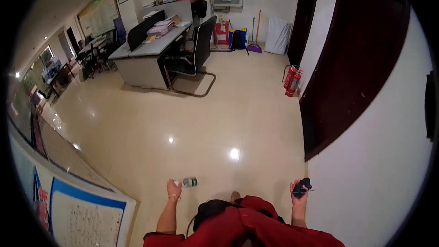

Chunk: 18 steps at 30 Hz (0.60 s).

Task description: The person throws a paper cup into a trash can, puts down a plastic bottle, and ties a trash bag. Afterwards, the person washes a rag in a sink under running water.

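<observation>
Red clothing lies nearest, below and between the two sets of fingers. Left hand: fingers curled on a small white piece, green-and-white container just right of them against the pale floor, whether joined to that piece can't tell; a firm, level hold would seem best for carrying. Right hand, well apart: fingers closed around a dark bundle sitting over the palm, thin cord near the fingertips, probably best gathered in so nothing snags.
</observation>
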Motion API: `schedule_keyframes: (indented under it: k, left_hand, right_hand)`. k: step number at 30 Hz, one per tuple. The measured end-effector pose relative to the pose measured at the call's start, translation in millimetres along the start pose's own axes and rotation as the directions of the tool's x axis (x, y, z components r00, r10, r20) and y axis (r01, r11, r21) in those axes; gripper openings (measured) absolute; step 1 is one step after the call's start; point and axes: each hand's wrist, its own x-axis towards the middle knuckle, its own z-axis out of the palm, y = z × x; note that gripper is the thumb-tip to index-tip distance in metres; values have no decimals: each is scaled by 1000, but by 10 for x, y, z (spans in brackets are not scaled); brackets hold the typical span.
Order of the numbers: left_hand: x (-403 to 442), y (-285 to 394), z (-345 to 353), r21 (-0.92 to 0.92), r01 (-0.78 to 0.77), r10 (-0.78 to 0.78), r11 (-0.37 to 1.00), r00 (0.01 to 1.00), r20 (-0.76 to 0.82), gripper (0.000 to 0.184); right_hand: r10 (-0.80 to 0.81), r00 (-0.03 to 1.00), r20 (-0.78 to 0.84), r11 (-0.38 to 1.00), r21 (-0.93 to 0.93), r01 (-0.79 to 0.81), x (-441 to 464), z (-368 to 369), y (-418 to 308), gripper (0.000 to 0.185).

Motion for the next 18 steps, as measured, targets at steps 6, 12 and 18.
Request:
schedule_keyframes:
  k: [6, 12, 18]
  left_hand:
    - [400, -442, 313, -60, 405, -406, 912, 914, -3, 37]
    - [1356, -129, 648, 339, 665, -676, 666, 730, -103, 41]
    - [3865, 1162, 1599, 232, 387, -388, 892, 921, -42, 37]
  right_hand:
    - [219, 975, 27, 976, -18, -219, 2056, 1350, 678, 28]
    - [271, 949, 160, 961, 5, -275, 3855, 2373, 1384, 31]
    - [113, 993, 30, 993, 32, -114, 5187, 2697, 1271, 23]
